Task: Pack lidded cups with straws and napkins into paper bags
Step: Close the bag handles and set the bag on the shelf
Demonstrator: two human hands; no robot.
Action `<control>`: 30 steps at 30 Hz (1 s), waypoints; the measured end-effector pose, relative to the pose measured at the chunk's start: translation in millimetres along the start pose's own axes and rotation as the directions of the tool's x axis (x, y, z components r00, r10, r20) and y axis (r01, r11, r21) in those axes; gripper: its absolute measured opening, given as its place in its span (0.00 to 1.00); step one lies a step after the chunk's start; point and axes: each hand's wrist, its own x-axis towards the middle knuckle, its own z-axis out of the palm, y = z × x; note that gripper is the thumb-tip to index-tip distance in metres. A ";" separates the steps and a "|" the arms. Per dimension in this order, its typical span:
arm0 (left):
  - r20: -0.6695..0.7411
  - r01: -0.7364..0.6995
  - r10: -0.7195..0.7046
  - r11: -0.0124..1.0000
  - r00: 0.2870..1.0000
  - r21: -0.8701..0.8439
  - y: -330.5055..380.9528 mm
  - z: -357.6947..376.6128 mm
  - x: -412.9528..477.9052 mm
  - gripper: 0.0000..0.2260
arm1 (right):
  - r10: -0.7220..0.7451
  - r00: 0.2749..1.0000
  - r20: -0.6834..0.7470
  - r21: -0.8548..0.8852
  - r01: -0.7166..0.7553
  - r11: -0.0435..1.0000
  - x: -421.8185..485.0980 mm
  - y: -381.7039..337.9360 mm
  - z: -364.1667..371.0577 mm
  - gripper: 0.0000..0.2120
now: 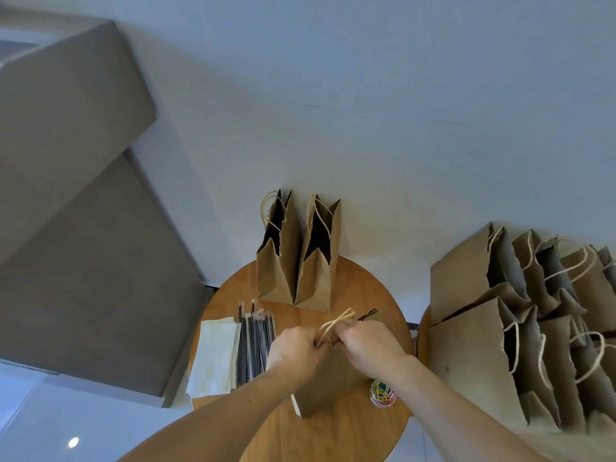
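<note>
Bag mouth unseen behind left hand and right hand

1. Round wooden benches: two, the near bench and the right bench, of which only an edge shows.
2. Paper bags on the near bench: three, the far-left bag, the far-right bag and the nearest bag.
3. Bag cluster on the right bench: too overlapped to count.
4. Napkin stack: one.
5. Wrapped straws: one bundle, too many to count.
6. Clip tub: one.
</note>
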 end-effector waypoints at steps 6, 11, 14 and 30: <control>0.062 0.034 -0.034 0.999 0.997 -0.002 -11.4 -6.2 -3.3 0.13 | -0.147 0.916 -0.375 0.126 0.207 0.970 -29.1 12.0 -3.6 0.09; 0.071 0.103 -0.105 0.994 0.992 0.028 -43.1 -6.3 -18.6 0.26 | 0.122 0.867 -0.484 0.184 -0.035 0.982 -46.5 55.0 -2.2 0.09; 0.060 0.151 -0.151 0.988 0.987 0.002 -53.9 -2.5 -25.5 0.20 | 0.422 0.888 -0.183 0.315 -0.354 0.881 -43.1 75.2 8.4 0.30; -0.116 0.151 -0.176 0.968 0.978 -0.202 -63.2 -38.8 -61.9 0.14 | 0.524 0.845 -0.109 0.789 -0.247 0.563 -19.9 30.2 -11.8 0.06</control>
